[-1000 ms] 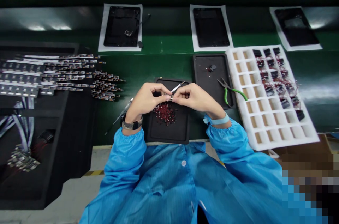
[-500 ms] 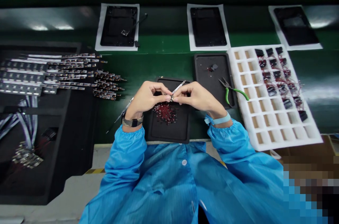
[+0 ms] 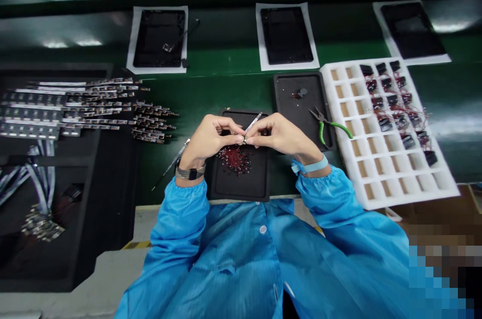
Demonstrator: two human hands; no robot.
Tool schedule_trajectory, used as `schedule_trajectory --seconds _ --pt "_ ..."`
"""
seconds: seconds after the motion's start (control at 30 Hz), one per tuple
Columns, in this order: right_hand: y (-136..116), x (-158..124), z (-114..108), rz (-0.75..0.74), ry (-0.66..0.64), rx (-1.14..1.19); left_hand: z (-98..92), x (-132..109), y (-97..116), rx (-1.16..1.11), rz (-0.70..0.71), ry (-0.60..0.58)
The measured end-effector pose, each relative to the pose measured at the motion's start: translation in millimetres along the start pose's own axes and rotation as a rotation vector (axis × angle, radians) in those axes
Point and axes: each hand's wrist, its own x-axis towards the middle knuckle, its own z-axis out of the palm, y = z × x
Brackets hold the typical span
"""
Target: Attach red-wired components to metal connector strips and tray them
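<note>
My left hand (image 3: 213,139) and my right hand (image 3: 282,137) meet above a small black tray (image 3: 241,189). Both pinch a tiny circuit board (image 3: 244,140) between thumb and fingertips, and much of it is hidden. A pale flat ribbon cable (image 3: 254,121) sticks up from it, slanting to the right. Just below the fingers, a pile of short red wires (image 3: 236,162) with small ends lies in the tray. Beside my left wrist a thin, pointed tool (image 3: 171,166) rests on the green bench.
Green-handled pliers (image 3: 341,129) lie across a second black tray (image 3: 305,130) and a white foam tray (image 3: 380,186) holding black parts with red wires. At left, a large black tray (image 3: 109,198) carries ribbon-cable boards (image 3: 86,108). Behind, flat black panels (image 3: 288,35) lie on white sheets.
The black panels on their white sheets have shifted left relative to the trays. Both hands keep their pinch on the circuit board, almost unmoved.
</note>
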Motion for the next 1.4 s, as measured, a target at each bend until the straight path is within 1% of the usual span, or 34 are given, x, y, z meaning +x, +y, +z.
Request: schedule_trajectory --seconds 0.1,0.13,0.17,0.2,0.23,0.3,0.33,0.37,0.4,0.47,0.53,0.63,0.67,0.73,0.77,0.83,0.9,0.97,1.03,1.13,1.2,1.23,1.3,1.37,1.4 --pt "-6.0 -2.8 -4.7 -0.019 0.014 -0.034 3.7 -1.7 7.1 0.025 0.011 0.006" --pt "-7.5 -4.9 -10.4 -0.041 0.037 -0.062 5.1 -2.3 11.9 0.045 0.015 0.018" --pt "-7.7 -7.5 -18.9 -0.069 0.088 -0.097 6.6 -2.6 17.8 0.07 0.019 0.036" --pt "-6.2 -10.6 -29.9 -0.094 0.181 -0.134 7.8 -1.9 24.9 0.096 0.024 0.057" --pt "-2.5 -14.1 -43.0 -0.11 0.315 -0.173 8.7 0.2 32.8 0.122 0.035 0.082" --pt "11.6 -20.6 -72.3 -0.105 0.641 -0.252 10.4 11.3 50.5 0.167 0.081 0.12" --pt "21.3 -23.0 -86.4 -0.084 0.783 -0.294 11.4 21.2 59.7 0.192 0.116 0.129" --pt "32.0 -24.7 -98.8 -0.059 0.879 -0.336 13.0 34.4 68.7 0.222 0.156 0.131" --pt "42.8 -25.4 -108.6 -0.035 0.929 -0.378 15.2 50.8 77.3 0.259 0.197 0.129" --pt "62.1 -24.9 -119.9 -0.007 0.922 -0.464 22.3 91.9 92.4 0.333 0.263 0.136" --pt "75.7 -22.9 -121.9 -0.005 0.854 -0.556 32.9 139.5 102.8 0.339 0.299 0.18" --pt "86.0 -20.2 -118.0 0.012 0.772 -0.687 52.4 208.3 105.1 0.154 0.293 0.308" --pt "87.7 -19.5 -116.9 0.032 0.761 -0.719 58.4 227.4 101.7 0.074 0.267 0.353" --pt "89.7 -18.6 -116.0 0.076 0.753 -0.767 67.7 256.3 89.1 -0.009 0.144 0.425" --pt "90.0 -18.3 -116.0 0.095 0.75 -0.784 70.4 265.7 80.7 -0.006 0.065 0.449" --pt "89.6 -18.4 -116.1 0.121 0.742 -0.809 71.0 274.7 62.9 0.06 -0.071 0.471" --pt "87.5 -19.5 -115.6 0.132 0.737 -0.814 65.7 273.3 48.2 0.137 -0.124 0.476" --pt "84.1 -21.5 -114.0 0.137 0.738 -0.78 55.3 265.2 40.6 0.187 -0.118 0.47" --pt "80.2 -23.8 -112.0 0.15 0.733 -0.714 41.1 252.5 41.3 0.224 -0.102 0.462" --pt "76.0 -26.6 -110.5 0.189 0.733 -0.649 15.8 221.9 55.1 0.309 -0.028 0.443" --pt "75.2 -27.5 -111.7 0.208 0.742 -0.649 -1.3 188.5 68.9 0.384 0.053 0.427" --pt "75.3 -27.6 -113.0 0.209 0.74 -0.645 -9.3 167.2 75.8 0.42 0.097 0.411" --pt "76.2 -27.2 -116.6 0.182 0.73 -0.603 -23.5 116.7 86.8 0.473 0.144 0.357" --pt "76.7 -26.9 -119.9 0.144 0.747 -0.51 -34.0 61.0 90.9 0.508 0.129 0.364" --pt "76.4 -26.9 -121.2 0.13 0.772 -0.456 -37.9 33.7 89.3 0.521 0.103 0.378"
